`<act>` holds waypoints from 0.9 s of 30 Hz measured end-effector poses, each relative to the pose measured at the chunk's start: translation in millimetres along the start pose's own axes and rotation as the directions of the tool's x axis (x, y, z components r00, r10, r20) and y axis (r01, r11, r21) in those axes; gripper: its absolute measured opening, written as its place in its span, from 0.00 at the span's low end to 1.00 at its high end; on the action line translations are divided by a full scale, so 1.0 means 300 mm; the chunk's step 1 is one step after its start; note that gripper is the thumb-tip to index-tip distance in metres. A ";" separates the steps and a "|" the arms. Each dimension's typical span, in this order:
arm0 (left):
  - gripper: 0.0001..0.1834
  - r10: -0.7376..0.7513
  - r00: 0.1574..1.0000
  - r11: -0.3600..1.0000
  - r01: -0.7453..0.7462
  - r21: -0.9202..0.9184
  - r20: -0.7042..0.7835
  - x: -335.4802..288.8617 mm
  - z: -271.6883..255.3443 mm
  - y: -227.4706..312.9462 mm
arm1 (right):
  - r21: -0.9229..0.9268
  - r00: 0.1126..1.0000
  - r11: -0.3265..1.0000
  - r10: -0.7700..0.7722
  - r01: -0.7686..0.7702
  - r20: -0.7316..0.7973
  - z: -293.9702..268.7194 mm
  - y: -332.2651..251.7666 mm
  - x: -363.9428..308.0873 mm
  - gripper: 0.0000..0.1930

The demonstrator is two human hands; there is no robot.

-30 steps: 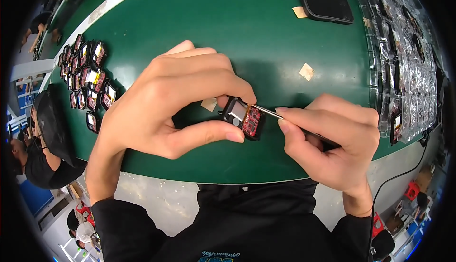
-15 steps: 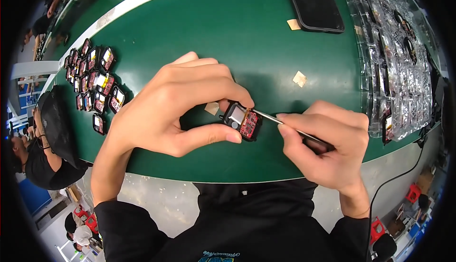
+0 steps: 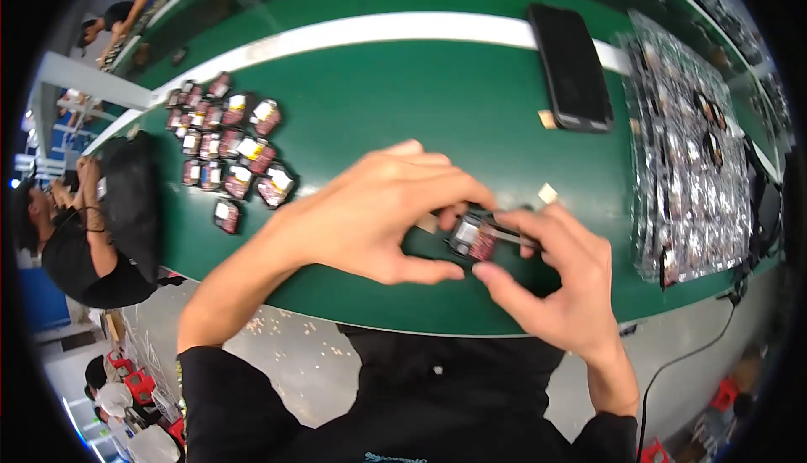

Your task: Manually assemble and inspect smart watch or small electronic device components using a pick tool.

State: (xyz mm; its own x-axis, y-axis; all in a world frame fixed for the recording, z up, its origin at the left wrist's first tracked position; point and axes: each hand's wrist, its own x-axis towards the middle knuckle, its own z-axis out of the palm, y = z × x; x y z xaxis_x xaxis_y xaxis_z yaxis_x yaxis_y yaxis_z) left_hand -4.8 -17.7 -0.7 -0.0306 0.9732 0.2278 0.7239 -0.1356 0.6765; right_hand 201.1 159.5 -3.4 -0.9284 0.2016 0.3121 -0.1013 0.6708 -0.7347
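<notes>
A small black-cased electronic module (image 3: 472, 239) with a red circuit board and a silvery part is held above the green table. My left hand (image 3: 378, 211) grips it from the left, index finger at its upper edge and thumb by its lower left. On its other side is my right hand (image 3: 563, 282), thumb tip close to the module's lower right edge. Slim metal tweezers (image 3: 509, 237) lie among the right hand's fingers, pointing at the board. Motion blurs the fingertips, so exact contact is hard to make out.
Several similar modules (image 3: 227, 148) lie grouped on the left of the green table (image 3: 378, 85). A black phone (image 3: 572, 68) rests at the back right, near stacked clear plastic trays (image 3: 693, 152). Small tan paper squares (image 3: 548, 192) dot the surface. Another person (image 3: 80, 244) sits at far left.
My right thumb has moved to the module's lower edge, and the tweezers have shifted back among my fingers. The view has shifted, so the table's things appear lower.
</notes>
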 end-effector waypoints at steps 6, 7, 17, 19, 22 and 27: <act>0.35 -0.033 0.996 0.990 0.044 -0.133 0.079 0.002 -0.001 0.000 | -0.152 0.999 0.988 0.012 -0.018 -0.037 0.037 -0.027 -0.013 0.24; 0.35 -0.028 0.997 0.989 0.039 -0.143 0.078 -0.001 -0.007 0.007 | -0.141 0.999 0.990 -0.017 0.011 -0.045 0.033 -0.029 -0.013 0.24; 0.18 -0.151 0.931 0.968 0.208 0.142 -0.333 -0.009 -0.286 -0.106 | -0.142 0.998 0.990 -0.009 0.000 -0.063 -0.043 -0.033 -0.048 0.22; 0.16 -0.081 0.879 0.870 0.293 0.396 -0.471 -0.061 -0.448 -0.258 | -0.158 0.997 0.987 -0.029 0.018 -0.069 -0.093 -0.072 -0.046 0.23; 0.20 -0.216 0.733 0.587 0.626 0.513 -0.646 -0.286 -0.671 -0.528 | -0.159 0.993 0.984 -0.097 0.085 -0.072 -0.158 -0.097 -0.030 0.23; 0.31 -0.386 0.411 0.068 0.906 0.418 -0.826 -0.738 -0.939 -0.826 | -0.239 0.978 0.969 -0.112 0.068 -0.178 -0.339 -0.112 -0.003 0.23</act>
State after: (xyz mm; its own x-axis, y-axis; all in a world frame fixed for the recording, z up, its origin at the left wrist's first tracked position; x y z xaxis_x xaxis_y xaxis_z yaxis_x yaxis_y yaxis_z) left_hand -371.5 -252.0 -21.6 -0.8614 0.2986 0.4108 0.3100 0.9499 -0.0405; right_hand 241.7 209.4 82.2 -0.8324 0.2491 0.4949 -0.0754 0.8340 -0.5466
